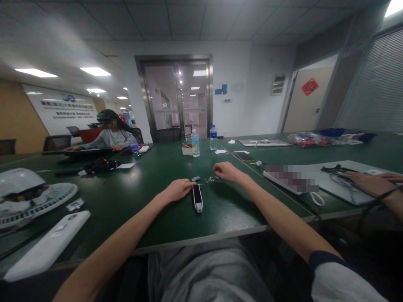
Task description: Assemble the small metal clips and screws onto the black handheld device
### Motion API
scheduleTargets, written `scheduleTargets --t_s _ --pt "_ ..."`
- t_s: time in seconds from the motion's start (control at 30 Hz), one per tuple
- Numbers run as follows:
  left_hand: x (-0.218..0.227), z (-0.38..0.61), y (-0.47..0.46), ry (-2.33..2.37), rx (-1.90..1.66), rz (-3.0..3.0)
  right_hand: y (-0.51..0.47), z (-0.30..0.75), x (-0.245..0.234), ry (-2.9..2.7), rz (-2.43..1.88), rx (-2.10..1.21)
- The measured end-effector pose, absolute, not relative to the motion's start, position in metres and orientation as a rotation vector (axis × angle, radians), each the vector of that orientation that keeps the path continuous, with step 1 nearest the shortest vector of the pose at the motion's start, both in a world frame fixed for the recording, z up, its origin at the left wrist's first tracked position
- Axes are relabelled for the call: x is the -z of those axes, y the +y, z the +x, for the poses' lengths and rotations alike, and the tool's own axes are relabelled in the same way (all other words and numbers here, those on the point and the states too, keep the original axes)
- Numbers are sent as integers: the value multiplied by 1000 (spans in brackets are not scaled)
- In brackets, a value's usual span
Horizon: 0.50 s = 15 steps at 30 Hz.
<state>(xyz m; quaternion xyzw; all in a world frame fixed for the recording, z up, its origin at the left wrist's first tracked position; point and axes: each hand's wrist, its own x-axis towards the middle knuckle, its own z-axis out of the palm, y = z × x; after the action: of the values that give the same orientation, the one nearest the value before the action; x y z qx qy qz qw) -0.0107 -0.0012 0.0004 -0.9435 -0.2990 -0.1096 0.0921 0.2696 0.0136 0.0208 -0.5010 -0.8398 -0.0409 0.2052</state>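
A long narrow black-and-white device (197, 197) lies on the green table (141, 197) in front of me. My left hand (178, 189) rests at its far end, fingers curled and pinched toward a small dark part (195, 179). My right hand (226, 171) hovers just right of a little scatter of small metal pieces (211, 180), fingers curled in; what they hold, if anything, is too small to see.
A white fan-like appliance (28, 195) and a white bar-shaped object (47, 245) lie at left. Two water bottles (195, 143) stand further back. A seated person (108, 136) works at far left. Another person's hand (370, 182) rests on a grey mat (333, 180) at right.
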Motion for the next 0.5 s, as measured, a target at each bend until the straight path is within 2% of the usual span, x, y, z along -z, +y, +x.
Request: scheduleTargets --t_s 0.2,0.5 --pt "-3 -8 -4 -903 305 -2799 23 278 -9 -2474 -1478 234" --pt "0 -9 -1 -884 351 -2809 26 264 0 -2565 -1423 238"
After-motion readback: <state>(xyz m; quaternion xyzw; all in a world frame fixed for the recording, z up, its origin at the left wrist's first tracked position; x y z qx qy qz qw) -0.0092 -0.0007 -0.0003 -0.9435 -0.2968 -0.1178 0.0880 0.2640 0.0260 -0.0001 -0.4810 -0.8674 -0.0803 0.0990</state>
